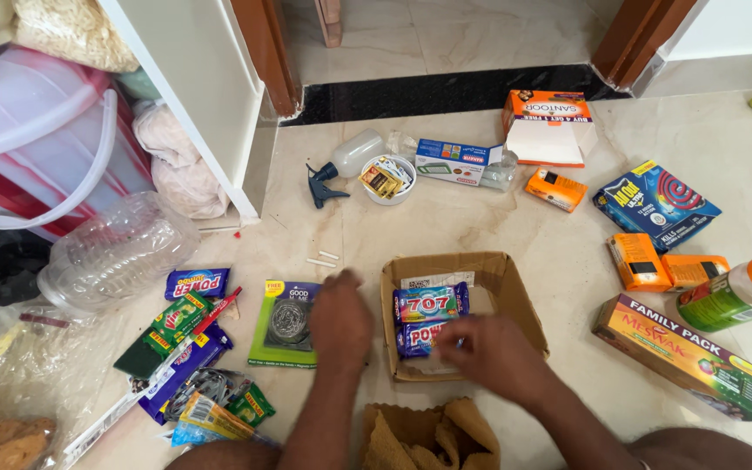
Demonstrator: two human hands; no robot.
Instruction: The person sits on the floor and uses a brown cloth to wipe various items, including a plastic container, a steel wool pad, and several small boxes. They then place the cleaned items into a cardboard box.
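A small open cardboard box [506, 277] sits on the marble floor in front of me, with two wrapped soap bars [431, 303] lying inside. My right hand [491, 352] reaches into the box, its fingers on the lower blue soap bar [416, 339]. My left hand [339, 320] hovers palm down just left of the box, next to a green card pack with a steel scrubber [287, 322]. It holds nothing that I can see.
Loose packets and wrappers [186, 348] lie at the left by a clear plastic bottle [115, 252] and a red-and-white bucket [36, 139]. Boxes, an orange-lidded jar [737, 292], a spray bottle [350, 161] and a small bowl [389, 181] lie beyond. A brown cloth [433, 435] lies near my knees.
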